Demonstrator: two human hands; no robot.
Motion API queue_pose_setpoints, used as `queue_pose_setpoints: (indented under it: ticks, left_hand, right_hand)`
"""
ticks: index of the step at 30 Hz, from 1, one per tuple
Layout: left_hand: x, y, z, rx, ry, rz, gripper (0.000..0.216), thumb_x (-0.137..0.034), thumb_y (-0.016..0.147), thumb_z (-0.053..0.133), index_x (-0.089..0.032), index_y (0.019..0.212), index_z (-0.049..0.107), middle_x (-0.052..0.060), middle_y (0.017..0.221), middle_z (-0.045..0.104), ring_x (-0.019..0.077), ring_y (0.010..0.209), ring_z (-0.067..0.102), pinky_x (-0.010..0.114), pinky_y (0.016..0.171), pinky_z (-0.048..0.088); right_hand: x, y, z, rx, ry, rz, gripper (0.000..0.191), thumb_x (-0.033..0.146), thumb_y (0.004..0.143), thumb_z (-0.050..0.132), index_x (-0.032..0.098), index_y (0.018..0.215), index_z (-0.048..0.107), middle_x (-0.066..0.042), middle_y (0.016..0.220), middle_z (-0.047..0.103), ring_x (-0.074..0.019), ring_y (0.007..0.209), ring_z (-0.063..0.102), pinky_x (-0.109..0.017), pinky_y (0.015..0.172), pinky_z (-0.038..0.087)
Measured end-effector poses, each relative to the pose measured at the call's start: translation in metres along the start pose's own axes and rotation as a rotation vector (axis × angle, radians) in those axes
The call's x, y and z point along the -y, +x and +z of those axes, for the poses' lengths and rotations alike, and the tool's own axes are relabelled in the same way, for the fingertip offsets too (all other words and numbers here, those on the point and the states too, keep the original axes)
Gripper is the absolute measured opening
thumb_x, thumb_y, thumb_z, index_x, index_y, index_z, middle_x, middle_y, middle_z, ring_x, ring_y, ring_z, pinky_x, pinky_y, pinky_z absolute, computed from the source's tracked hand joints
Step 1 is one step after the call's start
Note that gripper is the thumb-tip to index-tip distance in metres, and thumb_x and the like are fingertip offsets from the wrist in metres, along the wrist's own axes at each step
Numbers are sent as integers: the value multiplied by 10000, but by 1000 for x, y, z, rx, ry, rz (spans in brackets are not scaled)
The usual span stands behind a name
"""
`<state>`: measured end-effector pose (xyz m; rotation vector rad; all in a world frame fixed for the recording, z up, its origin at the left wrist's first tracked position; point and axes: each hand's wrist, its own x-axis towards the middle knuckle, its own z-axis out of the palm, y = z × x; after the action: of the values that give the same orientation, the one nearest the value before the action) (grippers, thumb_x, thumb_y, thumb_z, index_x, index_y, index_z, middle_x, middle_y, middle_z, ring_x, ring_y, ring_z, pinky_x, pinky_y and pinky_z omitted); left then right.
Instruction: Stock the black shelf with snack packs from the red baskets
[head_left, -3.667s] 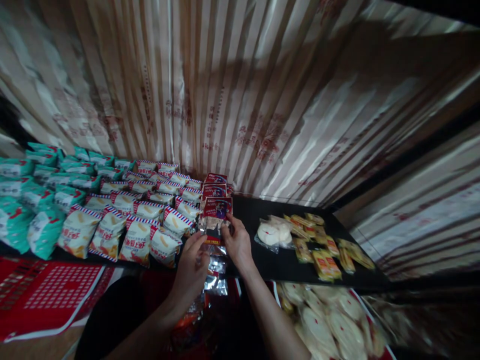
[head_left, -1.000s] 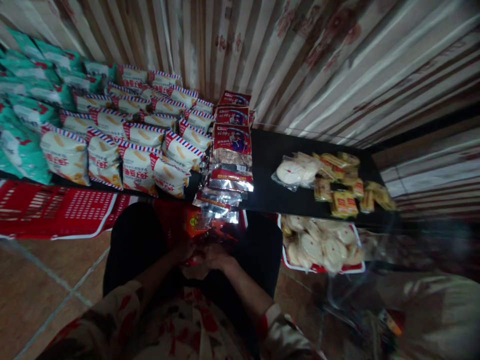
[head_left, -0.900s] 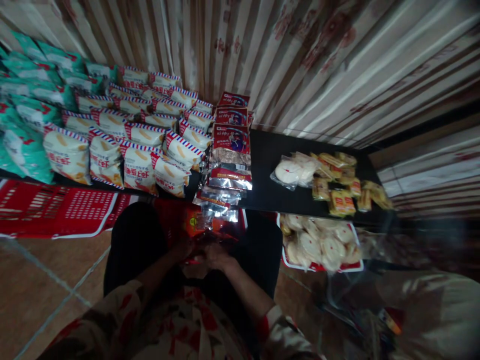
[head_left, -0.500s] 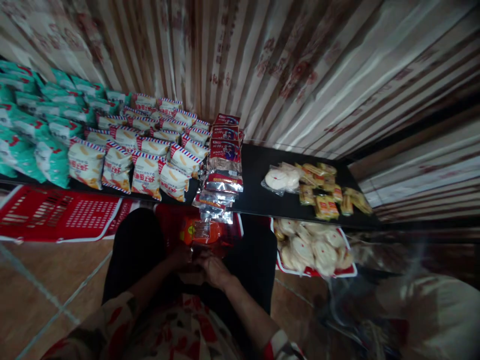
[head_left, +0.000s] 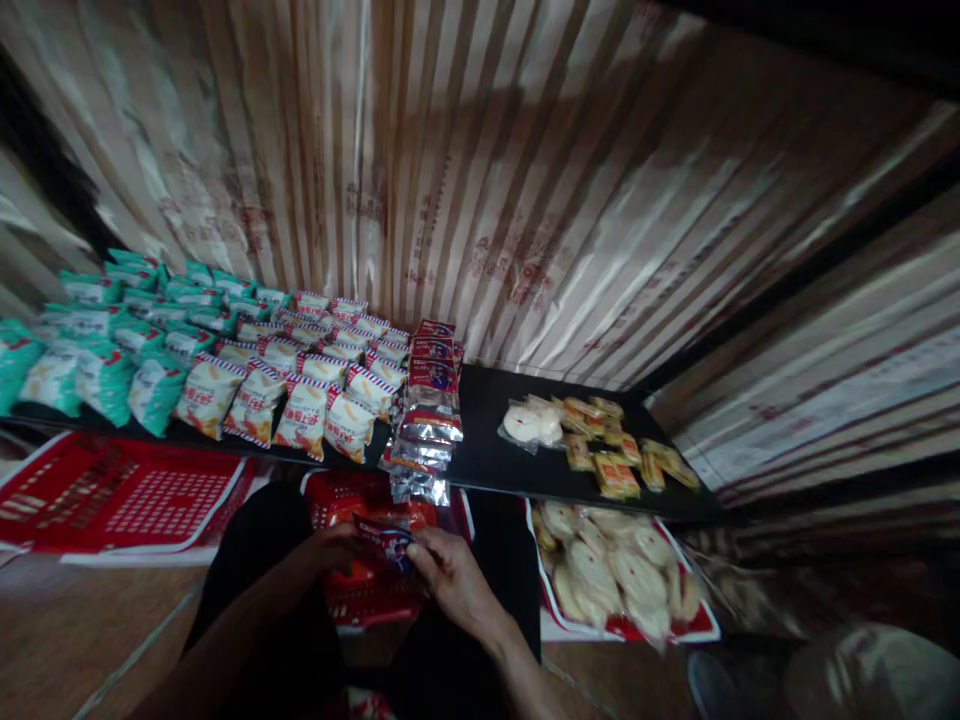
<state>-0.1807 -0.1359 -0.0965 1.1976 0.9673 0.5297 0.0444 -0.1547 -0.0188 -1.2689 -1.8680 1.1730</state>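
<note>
A dark red snack packet with a blue picture is held over the basket between my knees. My right hand pinches its right end, thumb on top. My left hand is closed at the packet's left end, its fingertips dim and partly hidden. Just beyond stands the red basket, with orange-red packs inside. Matching red and silver packets lie in an overlapping row on the black shelf, some hanging over its front edge.
White snack bags and teal bags stand in rows on the left. Right on the shelf are pale round packs and yellow packs. A red basket is at left; another basket holds round packs. Striped curtain hangs behind.
My hands have risen from my lap toward the shelf, and the red packet now shows clearly between them. The view has tilted up, so the shelf appears lower.
</note>
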Motion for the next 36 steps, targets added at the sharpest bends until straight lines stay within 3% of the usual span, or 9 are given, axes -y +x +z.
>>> queue_pose_setpoints:
  ticks: [3,7,11,15,20,27,36]
  left_hand:
    - [-18,-11,7,121,-153,104,447,-457,685,659,-159,1017,630,68,1006,676,254,1006,575,365,904,419]
    - [-36,-16,27,152,-162,50,487,-541,676,662,-145,954,607,60,913,675,235,920,595,340,829,438]
    - [-59,-18,45,54,-143,27,547,-642,620,644,-148,840,564,16,737,620,151,700,571,246,636,427]
    - [-92,-19,54,-89,-67,65,569,-673,596,625,-152,806,537,-38,646,536,54,469,421,193,450,318]
    - [-126,-24,62,-185,-66,97,510,-615,588,649,-154,779,548,-37,639,563,29,398,349,187,393,253]
    - [-135,-21,70,-211,-136,130,483,-558,611,663,-161,874,579,-49,588,551,61,437,426,186,427,307]
    - [-134,-3,60,-258,-96,157,580,-504,693,590,-162,1139,444,34,856,581,98,594,507,173,408,307]
  right_hand:
    - [14,0,-8,-48,170,47,366,474,860,473,163,722,605,2,685,575,-121,628,504,-219,582,391]
    - [28,-1,-16,-147,352,84,369,517,803,548,165,711,614,6,673,594,-121,605,509,-229,587,412]
    - [36,-4,-23,-208,573,100,349,528,748,619,197,858,642,-3,747,646,-152,670,572,-265,648,460]
    - [38,-11,-25,-212,712,76,380,483,719,675,223,993,631,-19,855,679,-174,746,618,-312,740,480]
    - [38,-16,-21,-203,758,64,402,438,684,723,226,1014,634,-22,908,691,-186,803,634,-337,799,476]
    - [42,-14,-19,-274,783,114,408,447,665,734,220,992,642,-21,836,699,-183,711,640,-331,729,495]
    - [34,8,-32,-388,805,159,407,429,675,731,199,989,614,-26,859,705,-189,713,645,-312,688,496]
